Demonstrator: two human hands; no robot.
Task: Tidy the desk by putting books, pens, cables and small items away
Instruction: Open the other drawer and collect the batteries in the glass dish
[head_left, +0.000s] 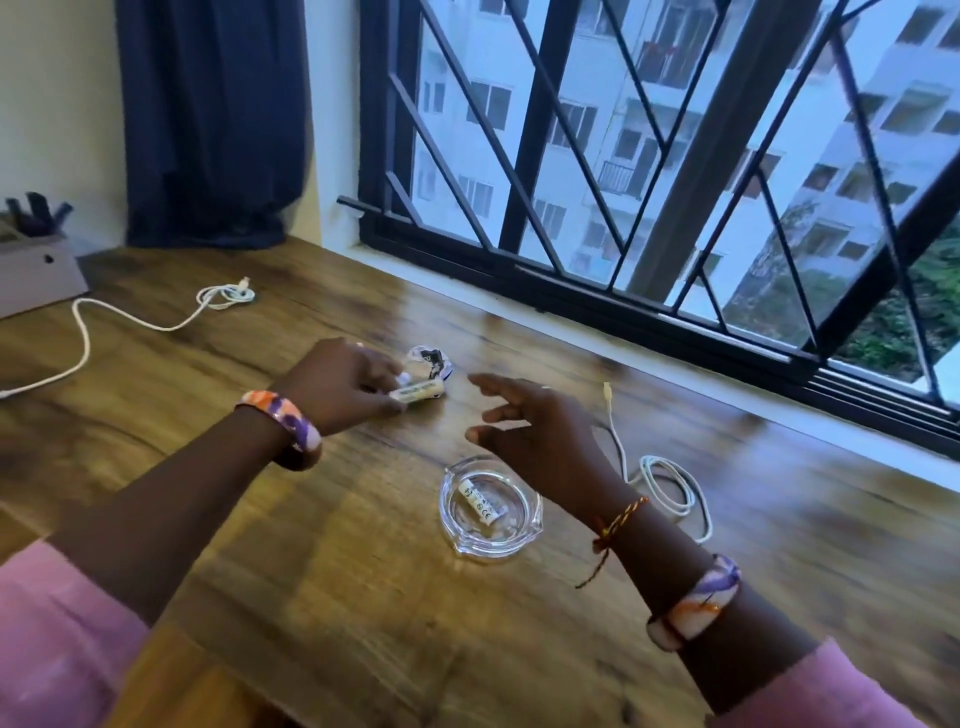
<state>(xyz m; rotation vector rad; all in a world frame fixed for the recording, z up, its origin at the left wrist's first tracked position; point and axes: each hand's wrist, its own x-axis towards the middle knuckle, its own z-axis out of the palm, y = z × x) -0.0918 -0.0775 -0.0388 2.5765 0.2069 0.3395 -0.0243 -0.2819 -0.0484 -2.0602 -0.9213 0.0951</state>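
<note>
A: Progress check, quick. What's put away?

B: One small white cylinder lies in the glass dish at desk centre. That's the only thing visibly sorted.

A: Hands?

B: Left hand pinches a second small white cylinder between thumb and fingers, low over the desk, just beside a crumpled wrapper. Right hand is spread, fingers relaxed, holding nothing, above the far side of the dish.

A: What's left?

B: Plenty. A coiled white cable lies right of the dish, loose. Another long white cable trails across the far left toward a grey box with dark items standing in it. Wrapper still out too.

A: Books, pens?

B: None in view on the desk. Can't tell what the dark items are.

A: Verdict?

B: Early stage, I'd say. The held cylinder likely goes in the dish next.
</note>
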